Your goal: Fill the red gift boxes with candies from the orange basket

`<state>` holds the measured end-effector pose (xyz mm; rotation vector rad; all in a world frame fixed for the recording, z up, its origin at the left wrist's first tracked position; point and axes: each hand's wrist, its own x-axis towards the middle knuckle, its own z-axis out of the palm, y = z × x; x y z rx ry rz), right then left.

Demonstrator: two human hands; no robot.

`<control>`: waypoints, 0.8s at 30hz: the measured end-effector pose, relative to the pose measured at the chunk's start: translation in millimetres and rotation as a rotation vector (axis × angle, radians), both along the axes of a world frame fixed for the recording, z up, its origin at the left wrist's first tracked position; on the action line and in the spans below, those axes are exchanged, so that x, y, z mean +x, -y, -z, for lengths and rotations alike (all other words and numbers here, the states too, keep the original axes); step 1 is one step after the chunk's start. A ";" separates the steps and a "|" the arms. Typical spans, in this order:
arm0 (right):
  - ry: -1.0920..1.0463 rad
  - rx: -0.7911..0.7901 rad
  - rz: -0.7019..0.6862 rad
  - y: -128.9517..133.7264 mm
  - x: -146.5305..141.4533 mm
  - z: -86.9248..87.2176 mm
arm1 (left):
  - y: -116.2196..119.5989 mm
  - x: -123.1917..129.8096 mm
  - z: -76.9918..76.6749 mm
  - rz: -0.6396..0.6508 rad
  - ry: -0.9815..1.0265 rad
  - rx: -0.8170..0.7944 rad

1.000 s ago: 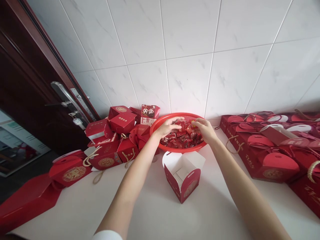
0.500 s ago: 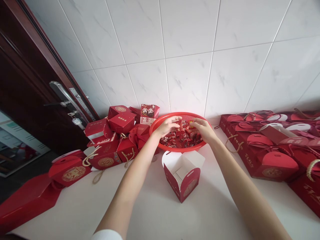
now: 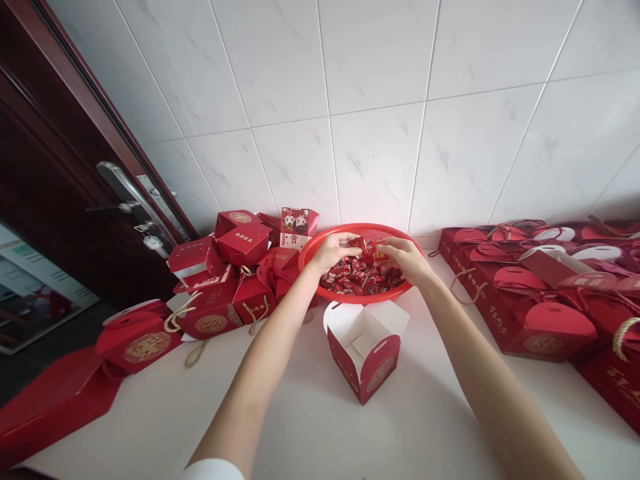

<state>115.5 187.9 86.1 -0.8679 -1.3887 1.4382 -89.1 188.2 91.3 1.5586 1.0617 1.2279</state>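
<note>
Both hands are over a red plastic basket filled with red-wrapped candies. My left hand is at the basket's left side, its fingers closed on a red-wrapped candy. My right hand reaches in from the right, thumb and fingers pinched on another wrapped candy with a bit of yellow on it. In front of the basket stands an open red gift box with a white inside and its flaps up. No candy shows in the visible part of its inside.
Folded red gift boxes with rope handles are piled at the left. Rows of similar boxes line the right side of the white table. Behind is a tiled wall; a dark door with keys is at far left.
Both hands have stayed over the basket with small finger movements. My left fingers have closed more around a candy, and some candies have shifted. The open box has not moved.
</note>
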 end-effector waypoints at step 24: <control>-0.208 -0.144 0.027 -9.2 -1.7 3.1 | -6.3 9.1 5.6 -0.039 -0.716 0.045</control>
